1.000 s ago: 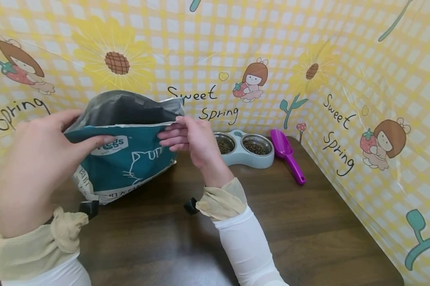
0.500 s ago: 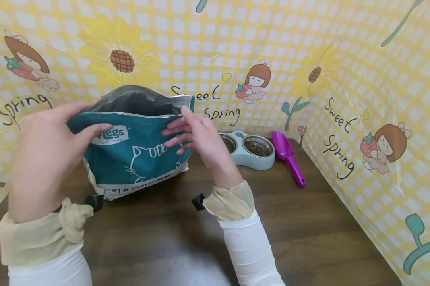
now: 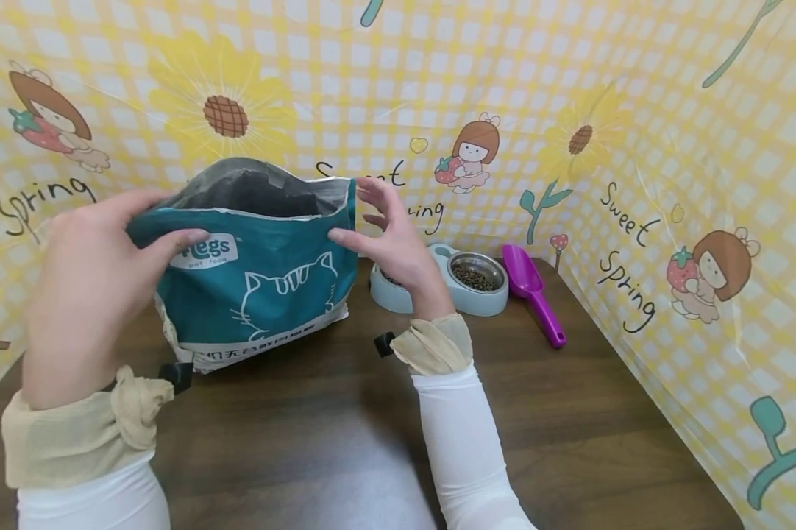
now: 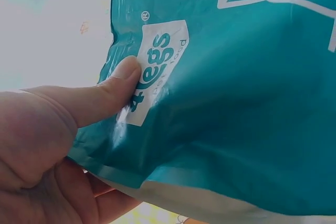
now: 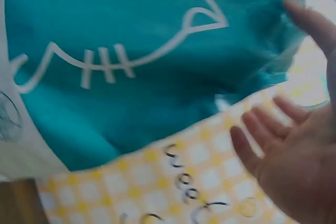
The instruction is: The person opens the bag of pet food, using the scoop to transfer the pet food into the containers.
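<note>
A teal pet food bag (image 3: 265,272) with a white cat outline stands on the brown table, its grey-lined mouth gaping at the top. My left hand (image 3: 87,272) grips the bag's upper left corner, thumb on the front over the white label (image 4: 155,72) and fingers behind. At the upper right corner is my right hand (image 3: 398,239), thumb close to the front and fingers spread past the side edge. In the right wrist view, the right fingers (image 5: 265,129) are relaxed and stand apart from the bag. The bag's contents are hidden.
A pale blue double bowl (image 3: 480,302) with brown kibble stands behind my right hand, which partly covers it. A purple scoop (image 3: 533,294) lies to its right. Yellow checked cloth (image 3: 385,73) lines the back and right side of the table (image 3: 557,434).
The bag has shifted a little right and become more upright. My right hand has let go of the front rim and moved to the right edge, fingers spread. My left hand keeps its grip.
</note>
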Demonstrator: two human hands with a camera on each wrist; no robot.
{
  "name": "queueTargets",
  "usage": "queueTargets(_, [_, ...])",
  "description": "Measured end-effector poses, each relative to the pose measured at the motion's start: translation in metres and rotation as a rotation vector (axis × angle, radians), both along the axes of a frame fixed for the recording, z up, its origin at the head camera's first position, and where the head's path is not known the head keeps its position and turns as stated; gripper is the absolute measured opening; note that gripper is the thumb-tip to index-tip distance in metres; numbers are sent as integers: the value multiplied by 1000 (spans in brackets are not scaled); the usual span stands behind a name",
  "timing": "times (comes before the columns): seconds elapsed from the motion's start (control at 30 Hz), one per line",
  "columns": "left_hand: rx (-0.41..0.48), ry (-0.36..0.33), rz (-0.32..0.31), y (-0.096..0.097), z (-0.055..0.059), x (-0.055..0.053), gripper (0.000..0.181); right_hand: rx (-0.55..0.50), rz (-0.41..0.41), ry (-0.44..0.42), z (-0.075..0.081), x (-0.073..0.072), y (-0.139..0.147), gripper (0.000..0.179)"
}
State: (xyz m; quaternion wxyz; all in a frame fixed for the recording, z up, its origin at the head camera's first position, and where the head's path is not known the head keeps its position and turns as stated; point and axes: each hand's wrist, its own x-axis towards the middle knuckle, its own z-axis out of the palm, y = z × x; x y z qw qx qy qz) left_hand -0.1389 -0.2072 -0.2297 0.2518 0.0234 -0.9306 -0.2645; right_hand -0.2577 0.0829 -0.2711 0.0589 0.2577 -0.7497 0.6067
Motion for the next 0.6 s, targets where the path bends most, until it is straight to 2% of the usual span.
queueTargets(0.07, [7,3,-5,-2,0,-1,51,-38,60,19,-5,-8,-6,78])
queueTargets(0.13, [11,8,-2,-2,0,-3,49,-95,79,49,-9,-13,-14,73])
queueTargets(0.27, [42,33,7,-3,-1,-6,46,-184,12,82,-12,-19,-26,62])
queueTargets(0.4, [78,82,10,-4,-1,-7,41,-249,-78,75,-10,-19,-34,55])
queueTargets(0.6, [109,165,-5,-7,-3,-9,32,-327,-152,77,-11,-18,-41,54])
